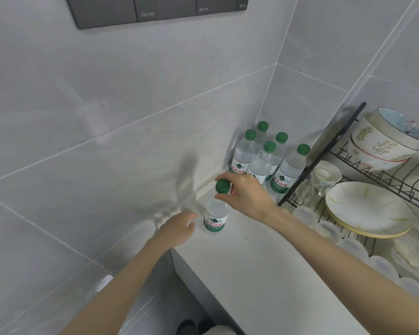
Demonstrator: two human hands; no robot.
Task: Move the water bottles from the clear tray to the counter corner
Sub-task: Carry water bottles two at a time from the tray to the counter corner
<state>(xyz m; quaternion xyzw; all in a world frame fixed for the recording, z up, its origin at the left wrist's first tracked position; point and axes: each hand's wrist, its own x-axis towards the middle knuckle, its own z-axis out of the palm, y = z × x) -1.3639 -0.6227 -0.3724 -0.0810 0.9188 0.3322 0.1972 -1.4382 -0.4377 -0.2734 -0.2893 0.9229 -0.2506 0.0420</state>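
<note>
A clear water bottle (215, 215) with a green cap and a green and red label stands upright on the white counter (264, 262) near the wall. My right hand (246, 193) grips its neck just under the cap. My left hand (177, 229) hovers beside the bottle's lower left side with relaxed fingers and holds nothing. Several more green-capped bottles (264, 160) stand grouped in the counter corner behind it. A clear tray (92, 281) edge shows at the lower left, blurred.
A black wire dish rack (348, 180) stands right of the corner bottles, with bowls (385, 139), plates (368, 209) and upturned glasses (324, 182). Tiled walls close off the left and the back. The counter's front edge drops away at the lower left.
</note>
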